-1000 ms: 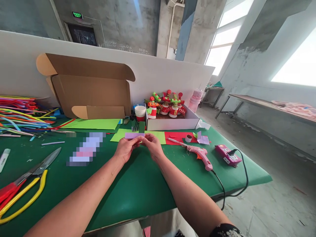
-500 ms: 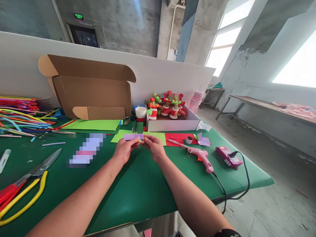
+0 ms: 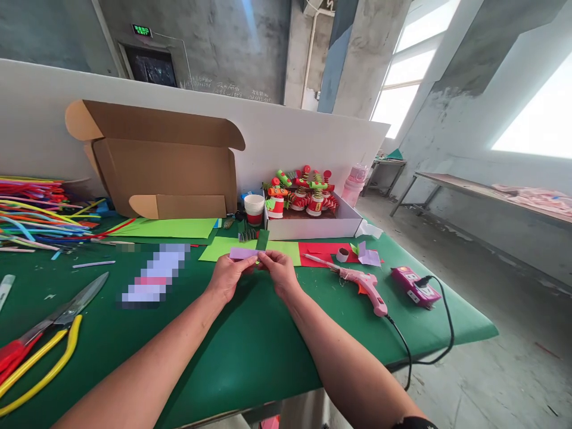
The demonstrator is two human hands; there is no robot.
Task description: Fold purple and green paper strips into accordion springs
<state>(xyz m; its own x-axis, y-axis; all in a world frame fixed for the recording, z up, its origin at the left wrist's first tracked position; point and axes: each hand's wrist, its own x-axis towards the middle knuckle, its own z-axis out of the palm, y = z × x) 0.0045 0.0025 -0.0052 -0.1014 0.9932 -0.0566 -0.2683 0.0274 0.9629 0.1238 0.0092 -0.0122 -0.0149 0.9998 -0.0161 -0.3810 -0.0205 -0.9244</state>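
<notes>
Fingers pinched, my left hand [image 3: 226,277] grips a strip of purple paper [image 3: 242,254] near its lower edge. At the strip's right end my right hand [image 3: 279,271] pinches it too, so the fingertips of both hands almost meet. A short dark green strip [image 3: 262,240] rises just behind the fingertips; I cannot tell whether it is joined to the purple paper. Beneath and beyond the hands lie light green paper [image 3: 214,250] and red paper [image 3: 308,260]. My fingers hide part of the purple strip.
A pink glue gun [image 3: 366,285] and a purple box with a cord [image 3: 413,286] lie at right. Scissors [image 3: 67,322] and pipe cleaners [image 3: 36,214] are at left. Behind stand an open cardboard box [image 3: 165,167], paper cups [image 3: 254,208] and a white box [image 3: 313,227] of red-green figures.
Both hands have shifted slightly with the purple strip, which has moved a little right and down. The dark green strip behind now leans to the right.
</notes>
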